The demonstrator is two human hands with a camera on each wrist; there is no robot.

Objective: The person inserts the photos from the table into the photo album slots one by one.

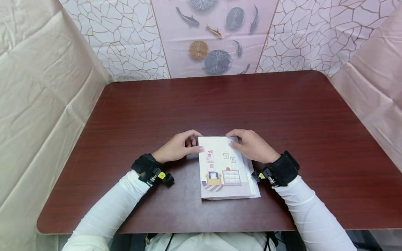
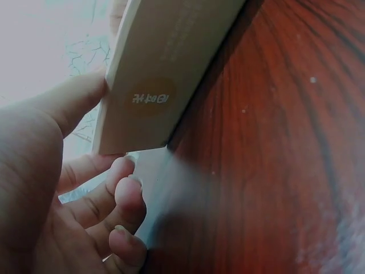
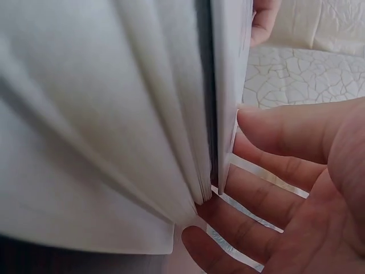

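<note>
A thick book (image 1: 223, 165) lies closed on the table, its pale cover printed with a small room scene of furniture. My left hand (image 1: 179, 145) holds its far left corner, thumb on the cover and forefinger at the far edge. In the left wrist view the spine (image 2: 162, 74) shows an orange disc with white characters. At the far right corner, my right hand (image 1: 255, 146) grips with the thumb on the cover and the other fingers around the far edge. Loosely fanned pages (image 3: 154, 85) show beneath the cover in the right wrist view.
The dark red-brown table (image 1: 150, 108) has rounded corners, and its near edge runs close to the person's body. Pale cloth (image 1: 41, 104) hangs at the left and right, with a patterned cloth (image 1: 216, 38) behind. Each wrist wears a black strap with a camera.
</note>
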